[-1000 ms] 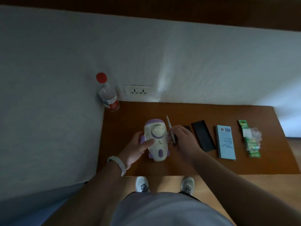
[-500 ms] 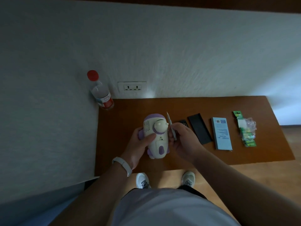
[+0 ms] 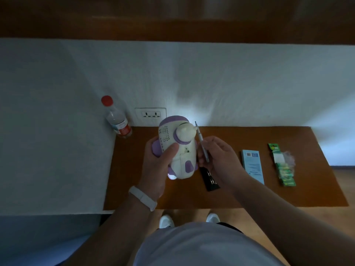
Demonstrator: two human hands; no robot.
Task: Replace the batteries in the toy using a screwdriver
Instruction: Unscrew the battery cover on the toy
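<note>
Purple-and-white toy (image 3: 178,150) clasped above tabletop (image 3: 288,192) in left hand (image 3: 159,166); right hand (image 3: 222,162) fingers (image 3: 211,142) pinching screwdriver (image 3: 201,144); likely tip slip while turning, toy being unsupported mid-air

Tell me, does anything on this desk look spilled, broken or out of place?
Nothing stands out. The left hand holds the toy, the right hand holds the screwdriver, and the water bottle stands upright, capped.
</note>
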